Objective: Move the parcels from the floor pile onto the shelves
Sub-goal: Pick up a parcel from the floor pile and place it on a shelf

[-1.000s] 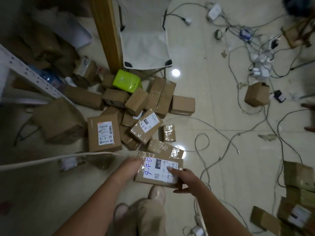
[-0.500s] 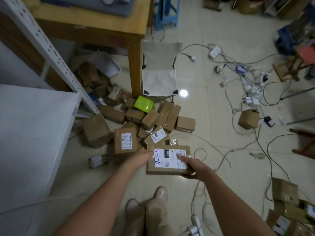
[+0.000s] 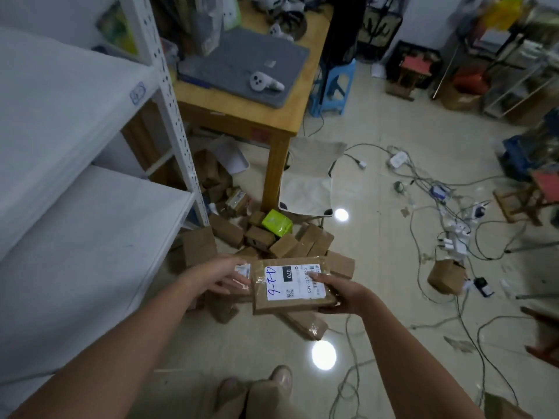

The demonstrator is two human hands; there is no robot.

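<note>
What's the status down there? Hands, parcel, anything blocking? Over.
Right hand grips labelled parcel above floor pile. Left hand open at its left edge. White shelves on the left, nothing seen between.

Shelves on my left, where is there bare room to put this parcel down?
Both white boards show bare: the upper shelf and the lower shelf, left of the holed post. Crowded: the floor pile by the table leg, and the cables to the right.
</note>
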